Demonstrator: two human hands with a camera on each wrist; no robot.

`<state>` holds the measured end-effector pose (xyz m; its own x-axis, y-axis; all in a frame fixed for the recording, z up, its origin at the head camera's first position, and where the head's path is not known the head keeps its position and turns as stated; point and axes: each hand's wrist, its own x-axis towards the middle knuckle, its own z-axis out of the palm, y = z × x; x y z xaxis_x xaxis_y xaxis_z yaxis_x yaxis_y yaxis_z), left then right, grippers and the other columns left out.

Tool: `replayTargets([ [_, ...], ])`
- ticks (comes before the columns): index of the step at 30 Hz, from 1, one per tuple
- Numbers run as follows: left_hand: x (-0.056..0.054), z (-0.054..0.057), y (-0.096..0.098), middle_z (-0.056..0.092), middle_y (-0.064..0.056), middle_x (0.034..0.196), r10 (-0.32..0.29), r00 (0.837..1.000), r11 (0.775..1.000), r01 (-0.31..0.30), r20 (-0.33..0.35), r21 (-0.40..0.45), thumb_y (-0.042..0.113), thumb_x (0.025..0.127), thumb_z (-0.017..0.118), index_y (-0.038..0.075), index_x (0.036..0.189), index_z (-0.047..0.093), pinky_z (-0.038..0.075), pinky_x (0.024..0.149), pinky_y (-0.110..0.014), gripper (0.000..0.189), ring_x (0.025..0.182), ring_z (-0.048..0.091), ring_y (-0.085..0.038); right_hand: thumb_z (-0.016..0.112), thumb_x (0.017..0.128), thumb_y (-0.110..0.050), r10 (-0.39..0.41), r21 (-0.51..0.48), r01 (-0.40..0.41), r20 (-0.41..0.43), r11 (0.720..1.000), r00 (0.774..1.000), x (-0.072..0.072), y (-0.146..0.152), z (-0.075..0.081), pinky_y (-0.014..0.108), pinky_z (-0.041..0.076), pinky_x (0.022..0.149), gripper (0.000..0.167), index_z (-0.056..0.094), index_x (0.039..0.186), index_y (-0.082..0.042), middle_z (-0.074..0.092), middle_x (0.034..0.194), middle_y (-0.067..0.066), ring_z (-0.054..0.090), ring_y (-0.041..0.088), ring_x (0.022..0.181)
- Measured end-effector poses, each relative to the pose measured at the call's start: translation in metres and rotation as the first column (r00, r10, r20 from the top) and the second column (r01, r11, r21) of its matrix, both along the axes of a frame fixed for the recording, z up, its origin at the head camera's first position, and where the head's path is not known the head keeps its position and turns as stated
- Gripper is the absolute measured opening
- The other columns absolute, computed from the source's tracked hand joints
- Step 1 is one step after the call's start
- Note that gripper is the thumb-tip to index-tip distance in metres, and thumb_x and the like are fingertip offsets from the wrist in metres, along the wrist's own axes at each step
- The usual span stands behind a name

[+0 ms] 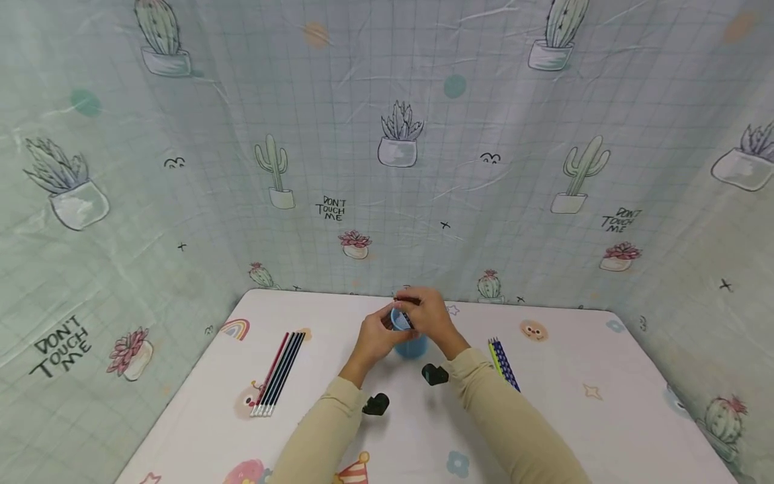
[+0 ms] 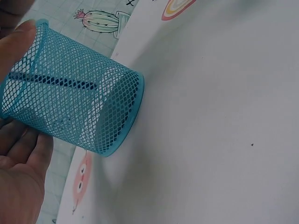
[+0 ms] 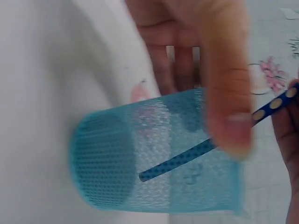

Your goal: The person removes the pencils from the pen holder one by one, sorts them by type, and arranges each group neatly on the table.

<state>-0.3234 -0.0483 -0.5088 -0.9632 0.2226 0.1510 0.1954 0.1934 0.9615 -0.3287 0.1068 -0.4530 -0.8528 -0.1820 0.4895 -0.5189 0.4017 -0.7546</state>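
Note:
My left hand (image 1: 373, 340) grips a light-blue mesh pencil cup (image 2: 79, 88) near its rim, thumb on the near side and fingers round behind. The cup's base is close to the tabletop; whether it touches is unclear. A blue pencil with pale dots (image 3: 180, 161) slants through the mouth of the cup, its lower end visible through the mesh. Above the rim my right hand (image 1: 428, 316) pinches the pencil's upper part, and a little of these fingers (image 3: 282, 135) appears at the edge of the right wrist view. The left thumb is blurred there.
On the left of the white table (image 1: 199, 417) lie several pencils (image 1: 279, 373), one red and the others dark, with white ends. Several dotted blue and yellow-green pencils (image 1: 503, 364) lie right, partly behind the right sleeve (image 1: 514, 417). A cactus-print cloth (image 1: 363, 81) hangs behind.

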Motion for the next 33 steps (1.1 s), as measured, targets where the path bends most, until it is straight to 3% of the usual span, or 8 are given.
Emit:
replayTargets([
  [4,-0.001,-0.001,0.0,0.063,-0.015,0.147,-0.012,1.0,1.0,0.012,0.025,0.005,0.029,0.083,0.09,0.006,0.155,0.049,0.053,0.112,-0.045,0.086,0.136,0.062,-0.031,0.076,0.092,-0.001,-0.061,-0.077,0.055,-0.078,0.996,0.995,0.002,0.008,0.018,0.037,0.066,0.079,0.016,0.08,0.106,0.005,0.08,0.099,0.021,0.078,0.035,0.091],
  [9,-0.002,-0.001,0.001,0.06,-0.017,0.15,0.014,0.998,1.0,-0.014,0.059,-0.01,0.027,0.082,0.091,0.004,0.155,0.047,0.049,0.116,-0.047,0.088,0.14,0.058,-0.033,0.075,0.093,-0.001,-0.151,-0.141,0.136,-0.102,0.981,0.983,0.005,0.023,0.047,0.028,0.065,0.075,0.016,0.079,0.107,0.007,0.079,0.097,0.024,0.079,0.034,0.088],
  [13,-0.002,0.0,0.002,0.06,-0.016,0.151,0.034,0.998,0.999,-0.032,0.055,-0.038,0.032,0.079,0.093,0.004,0.155,0.048,0.048,0.117,-0.047,0.092,0.14,0.058,-0.033,0.076,0.094,-0.005,-0.222,-0.204,0.206,-0.059,0.957,0.973,0.008,0.04,0.069,0.016,0.06,0.074,0.019,0.078,0.109,0.007,0.079,0.099,0.025,0.077,0.015,0.083],
  [18,-0.003,0.001,0.0,0.059,-0.015,0.152,0.038,0.998,0.998,-0.035,0.052,-0.056,0.038,0.077,0.093,0.006,0.155,0.049,0.048,0.117,-0.046,0.095,0.14,0.058,-0.032,0.076,0.093,-0.004,-0.248,-0.262,0.236,-0.012,0.936,0.969,0.009,0.063,0.087,0.01,0.056,0.073,0.021,0.077,0.109,0.009,0.076,0.102,0.03,0.067,-0.005,0.076],
  [24,-0.001,0.002,-0.003,0.058,-0.015,0.152,0.049,0.997,0.998,-0.047,0.058,-0.04,0.035,0.078,0.093,0.006,0.155,0.048,0.048,0.116,-0.048,0.094,0.141,0.057,-0.034,0.075,0.096,-0.007,-0.267,-0.189,0.269,0.035,0.945,0.963,0.009,0.088,0.087,0.009,0.056,0.073,0.022,0.077,0.111,0.008,0.076,0.103,0.028,0.066,-0.004,0.077],
  [33,-0.002,0.001,0.001,0.057,-0.016,0.154,0.036,0.998,0.997,-0.032,0.049,-0.074,0.037,0.079,0.093,0.006,0.156,0.048,0.049,0.116,-0.046,0.094,0.142,0.057,-0.033,0.071,0.1,-0.011,-0.314,-0.043,0.325,0.168,0.945,0.935,0.012,0.133,0.069,0.013,0.057,0.071,0.023,0.076,0.116,0.005,0.075,0.106,0.023,0.066,0.005,0.078],
])
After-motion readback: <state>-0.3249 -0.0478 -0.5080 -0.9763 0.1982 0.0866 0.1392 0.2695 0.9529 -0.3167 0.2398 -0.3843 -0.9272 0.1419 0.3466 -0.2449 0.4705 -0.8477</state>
